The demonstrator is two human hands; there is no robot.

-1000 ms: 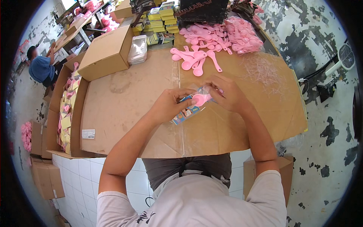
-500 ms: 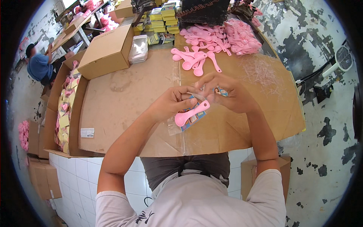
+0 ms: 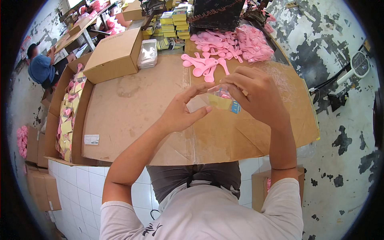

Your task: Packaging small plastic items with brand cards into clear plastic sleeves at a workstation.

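Observation:
Over the cardboard-covered table, my right hand (image 3: 258,96) is closed on a small clear plastic bag. A yellow card (image 3: 219,102) and a blue printed card (image 3: 235,107) show at the bag, with something pink partly hidden under my right fingers. Just to its left is my left hand (image 3: 180,110), thumb and index finger stretched apart on either side of the bag's clear film. Its index fingertip is close to the right fingertips; whether they touch is unclear. Beyond my hands lie loose pink measuring spoons (image 3: 209,66).
A large bag of pink spoons (image 3: 255,43) lies at the back right. A closed carton (image 3: 114,56), a stack of clear bags (image 3: 147,53) and stacked yellow cards (image 3: 180,20) stand at the back. Left is an open box of packed spoons (image 3: 69,120). A person (image 3: 42,68) sits far left.
The bag has turned and moved up and right; the spoon that lay in front of the blue card no longer shows plainly. My left fingers have spread from their pinch.

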